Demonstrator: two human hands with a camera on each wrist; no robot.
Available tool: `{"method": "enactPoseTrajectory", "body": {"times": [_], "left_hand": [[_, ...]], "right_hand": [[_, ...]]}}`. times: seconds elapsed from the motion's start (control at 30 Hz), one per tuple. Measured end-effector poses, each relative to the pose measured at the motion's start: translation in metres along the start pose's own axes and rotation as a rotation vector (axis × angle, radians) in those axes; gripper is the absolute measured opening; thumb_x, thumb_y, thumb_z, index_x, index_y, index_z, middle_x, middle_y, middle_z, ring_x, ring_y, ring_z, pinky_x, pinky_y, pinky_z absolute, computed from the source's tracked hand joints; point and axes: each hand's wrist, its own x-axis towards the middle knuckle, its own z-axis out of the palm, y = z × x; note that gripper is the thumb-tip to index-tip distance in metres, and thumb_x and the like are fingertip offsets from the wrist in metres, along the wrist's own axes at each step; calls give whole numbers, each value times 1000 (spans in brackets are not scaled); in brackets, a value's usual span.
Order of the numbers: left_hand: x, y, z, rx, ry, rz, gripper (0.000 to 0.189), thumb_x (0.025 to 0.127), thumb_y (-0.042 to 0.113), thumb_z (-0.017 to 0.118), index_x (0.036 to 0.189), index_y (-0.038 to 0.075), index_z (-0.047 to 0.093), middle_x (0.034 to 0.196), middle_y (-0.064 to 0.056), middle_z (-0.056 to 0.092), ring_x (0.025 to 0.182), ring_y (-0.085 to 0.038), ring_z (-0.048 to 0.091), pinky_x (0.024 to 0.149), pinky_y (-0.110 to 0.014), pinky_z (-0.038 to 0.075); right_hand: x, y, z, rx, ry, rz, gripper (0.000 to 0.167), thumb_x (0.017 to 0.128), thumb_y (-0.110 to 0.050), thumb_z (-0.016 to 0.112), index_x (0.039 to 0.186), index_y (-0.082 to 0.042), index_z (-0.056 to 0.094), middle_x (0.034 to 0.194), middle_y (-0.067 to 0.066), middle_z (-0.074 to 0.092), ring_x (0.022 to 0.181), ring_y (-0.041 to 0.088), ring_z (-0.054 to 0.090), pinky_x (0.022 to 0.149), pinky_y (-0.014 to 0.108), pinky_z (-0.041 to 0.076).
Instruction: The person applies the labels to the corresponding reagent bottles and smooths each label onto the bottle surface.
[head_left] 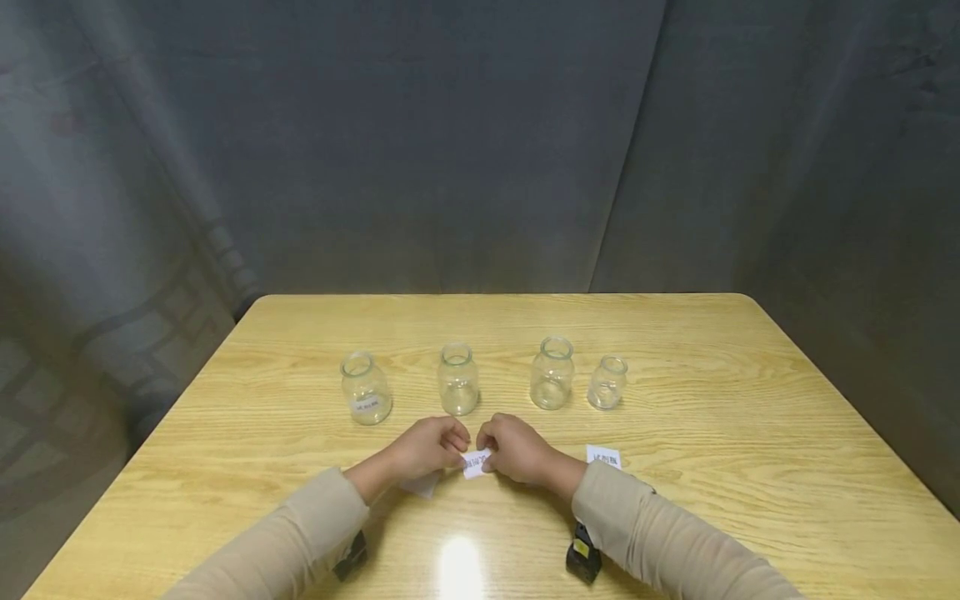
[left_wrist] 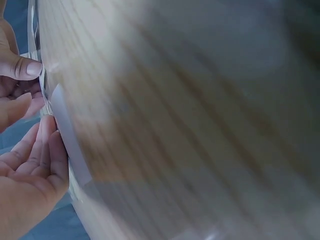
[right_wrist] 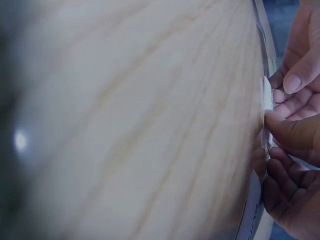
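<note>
Both hands meet near the middle of the table over a small white paper label [head_left: 476, 464] with dark printed characters. My left hand [head_left: 429, 447] pinches its left end, while the right hand [head_left: 517, 450] holds the right end between thumb and fingers. A second white paper [head_left: 422, 485] lies partly hidden under the left hand; its pale edge [left_wrist: 71, 137] also shows in the left wrist view. Another printed label [head_left: 603, 455] lies beyond the right forearm, partly covered by the sleeve. At the left, a glass jar [head_left: 360, 379] carries a similar label [head_left: 366, 405] on its front.
Behind the hands stand more lidless glass jars: one at centre [head_left: 458, 379], one right of it [head_left: 552, 375], and a smaller one [head_left: 607, 383] farthest right. Black wrist devices [head_left: 582, 557] show below the forearms. A grey curtain [head_left: 450, 150] hangs behind the wooden table [head_left: 750, 417].
</note>
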Motion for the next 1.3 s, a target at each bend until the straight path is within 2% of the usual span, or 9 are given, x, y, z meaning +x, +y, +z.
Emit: {"method": "enactPoseTrajectory", "body": {"times": [0.17,0.4,0.53,0.7,0.93,1.07,1.17,1.3], "left_hand": [[1,2,2,24,-6,-14,21,75,2,62,95,0,56,83,-3,54,76,-14,52,63,-24,47],[1,9,3,42,13,-27,18,72,-5,61,90,-1,56,77,-3,54,70,-14,51,58,-24,47],[1,10,2,50,6,-45,17,73,-4,60,88,0,56,78,-3,54,71,-14,51,58,-24,47],[0,12,0,84,-28,-48,12,75,1,61,86,2,57,76,-2,54,69,-14,51,61,-25,46],[0,14,-1,116,-84,-54,6,77,5,60,79,5,55,71,0,54,65,-13,49,58,-26,42],[2,13,-3,87,-71,-36,6,77,4,59,77,5,53,69,0,52,62,-13,47,55,-24,41],[4,11,-4,32,-50,-27,5,79,3,57,78,3,53,69,-2,51,60,-13,48,53,-23,42],[5,9,-4,-2,-31,-23,4,81,5,55,80,1,53,69,-2,52,61,-14,48,55,-24,42]], "right_hand": [[-1,-2,-1,17,-5,6,17,63,-4,72,72,-6,58,68,-2,44,65,11,42,58,23,38],[-2,-3,-2,48,-25,11,24,65,-3,71,86,-2,62,72,-2,46,68,11,42,61,22,38],[-2,-3,-1,35,-29,4,18,65,-4,70,82,-5,63,70,-3,45,66,11,42,59,22,38],[-2,-2,0,46,-4,-2,15,64,-3,70,74,-7,59,68,-2,44,65,11,41,58,23,37],[0,-3,-4,96,-19,29,15,68,-2,68,73,-8,55,69,-2,47,66,11,43,59,23,38],[0,-3,-6,171,-15,30,16,70,-1,66,75,-7,52,69,-2,51,64,11,45,57,23,40],[0,-2,-7,231,-15,41,16,72,-1,65,78,-6,51,68,-2,50,62,11,44,53,22,40],[0,0,-7,308,-12,68,14,75,0,62,82,-5,51,70,0,49,61,11,43,51,20,39]]}}
